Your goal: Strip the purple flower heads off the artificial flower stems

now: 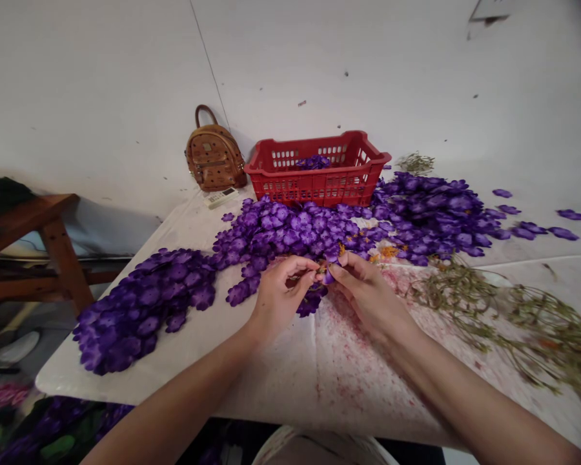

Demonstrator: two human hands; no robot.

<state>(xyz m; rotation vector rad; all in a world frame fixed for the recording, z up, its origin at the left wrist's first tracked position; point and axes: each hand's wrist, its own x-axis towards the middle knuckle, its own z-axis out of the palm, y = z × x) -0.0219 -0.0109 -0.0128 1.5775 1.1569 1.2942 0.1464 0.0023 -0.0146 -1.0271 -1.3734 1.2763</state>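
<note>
Over the front middle of the table, my left hand [281, 290] and my right hand [370, 294] meet fingertip to fingertip. Both are closed in a pinch around a small purple artificial flower [328, 276], mostly covered by the fingers. A heap of purple flower petals [290, 226] lies just beyond my hands. Small orange flower centres [388, 252] are scattered close to the right fingers. Below the fingertips lies a loose purple petal piece [312, 302]. To the right of my right hand spreads a tangle of thin green stems [459, 290].
A red plastic crate [314, 187] with some purple petals inside stands at the back. Left of it are a brown backpack [215, 158] and a white remote control [221, 197]. More petal piles lie left [145, 310] and right [436, 206]. A wooden bench [61, 252] stands beyond the left edge.
</note>
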